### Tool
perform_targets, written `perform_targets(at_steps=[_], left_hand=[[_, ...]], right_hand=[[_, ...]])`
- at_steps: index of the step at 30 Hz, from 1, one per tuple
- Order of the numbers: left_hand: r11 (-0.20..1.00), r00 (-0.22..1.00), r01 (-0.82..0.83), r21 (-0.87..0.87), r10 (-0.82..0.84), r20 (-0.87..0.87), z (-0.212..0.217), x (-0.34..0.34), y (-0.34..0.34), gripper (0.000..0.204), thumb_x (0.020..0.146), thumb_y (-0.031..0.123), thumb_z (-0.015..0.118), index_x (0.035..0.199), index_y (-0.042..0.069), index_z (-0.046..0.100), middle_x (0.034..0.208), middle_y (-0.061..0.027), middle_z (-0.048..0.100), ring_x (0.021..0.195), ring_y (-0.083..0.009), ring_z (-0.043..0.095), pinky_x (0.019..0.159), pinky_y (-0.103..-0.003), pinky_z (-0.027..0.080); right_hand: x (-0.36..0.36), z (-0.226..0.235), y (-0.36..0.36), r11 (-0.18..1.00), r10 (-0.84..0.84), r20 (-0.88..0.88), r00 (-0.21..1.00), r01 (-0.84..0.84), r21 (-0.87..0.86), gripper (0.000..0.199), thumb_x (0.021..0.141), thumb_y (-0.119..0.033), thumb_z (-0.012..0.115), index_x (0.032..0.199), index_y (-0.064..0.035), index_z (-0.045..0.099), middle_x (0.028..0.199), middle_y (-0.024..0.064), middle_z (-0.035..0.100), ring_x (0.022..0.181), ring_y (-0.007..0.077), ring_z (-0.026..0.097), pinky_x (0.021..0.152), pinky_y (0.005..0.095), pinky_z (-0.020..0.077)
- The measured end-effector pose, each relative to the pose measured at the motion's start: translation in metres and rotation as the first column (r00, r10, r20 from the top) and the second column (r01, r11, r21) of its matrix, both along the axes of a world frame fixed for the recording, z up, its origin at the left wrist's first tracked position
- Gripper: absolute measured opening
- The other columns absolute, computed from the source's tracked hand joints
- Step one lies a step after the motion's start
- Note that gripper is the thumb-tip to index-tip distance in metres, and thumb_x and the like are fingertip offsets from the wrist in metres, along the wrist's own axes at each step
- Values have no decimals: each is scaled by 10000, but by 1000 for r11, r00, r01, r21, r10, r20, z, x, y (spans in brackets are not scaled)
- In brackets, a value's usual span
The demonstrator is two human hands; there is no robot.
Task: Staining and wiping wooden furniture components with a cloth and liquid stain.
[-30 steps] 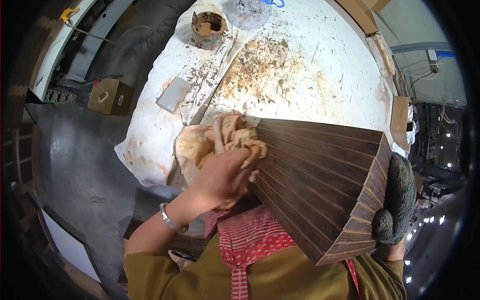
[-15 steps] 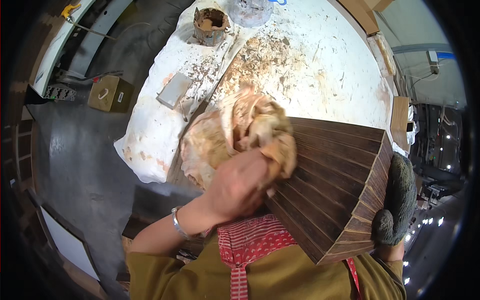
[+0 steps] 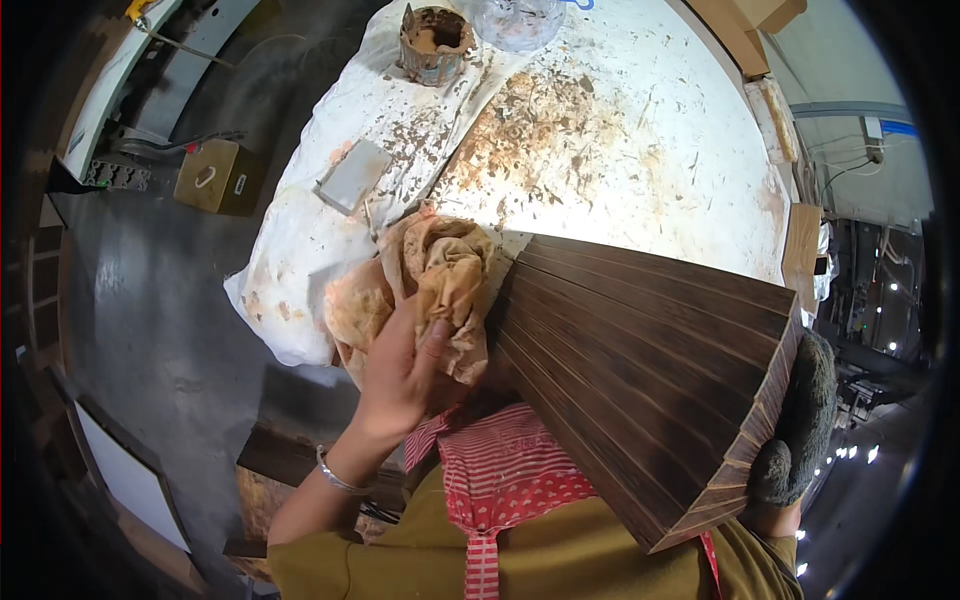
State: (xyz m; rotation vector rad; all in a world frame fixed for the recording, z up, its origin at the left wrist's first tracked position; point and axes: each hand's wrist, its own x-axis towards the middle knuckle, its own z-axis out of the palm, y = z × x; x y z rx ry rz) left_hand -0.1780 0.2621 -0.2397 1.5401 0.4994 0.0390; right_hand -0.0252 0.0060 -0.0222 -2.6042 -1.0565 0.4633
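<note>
A crumpled, brown-stained cloth rag [image 3: 450, 285] is bunched in my bare left hand [image 3: 398, 365], its thumb pressed over the folds. The rag lies beside the left end of a dark brown wooden piece [image 3: 640, 370], whose slatted, grooved face tapers toward it. My right hand [image 3: 808, 415], in a dark grey knit glove, wraps the wide right end of the piece, with the fingers along its end face. The piece is tilted in front of my red patterned apron [image 3: 515, 450].
A table covered in white sheeting [image 3: 690, 150] is spattered with brown. On it are a filler-smeared can [image 3: 436, 62], a clear plastic container [image 3: 518, 22] and a grey rectangular block [image 3: 354, 176]. A brownish box [image 3: 216, 177] stands on the floor at left. Cardboard [image 3: 728, 35] edges the far right.
My left hand has drawn the rag leftward off the wooden face, uncovering more slats. The piece appears slightly farther right, with my gloved hand still at its end.
</note>
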Motion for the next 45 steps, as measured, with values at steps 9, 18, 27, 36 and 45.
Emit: perform_targets(at_steps=[9,18,27,36,45], left_hand=[[975,869,196,110,-224,442,30,28,-15,309,857,106,557,1126,-47,572,1181,-227,480,1008,-315,550,874,-398,440],[978,767,175,113,-207,607,50,95,-22,466,977,207,421,1363,-50,372,1386,-203,409,1287,-306,398,1082,-351,284],[838,875,401,-370,-231,425,79,92,-11,564,990,416,373,1407,36,368,1111,-130,576,891,-150,579,801,-340,508],[979,967,100,-178,-54,249,-18,82,-24,251,998,209,445,1083,-9,536,951,-23,580,852,-112,507,758,-273,422],[793,972,-183,-581,235,14,-3,66,-10,395,995,171,419,1332,-35,403,1237,-151,542,1140,-200,510,968,-307,400]], right_hand=[[4,13,-1,997,72,121,990,-71,-13,823,782,-603,602,1279,45,501,1227,228,539,1143,382,496,973,466,367],[3,16,4,984,175,254,951,-160,-81,740,738,-474,657,1263,27,513,1156,246,564,1039,416,546,906,480,410],[4,21,6,980,197,217,956,-183,-80,796,695,-516,693,1259,17,513,1148,230,565,1014,407,550,887,500,408],[6,18,13,992,114,97,989,-108,-63,827,710,-604,660,1234,21,522,1133,220,570,999,404,555,870,502,411],[1,24,7,977,135,148,980,-107,-185,804,670,-745,597,1125,-85,542,1105,203,577,979,393,561,824,501,413]])
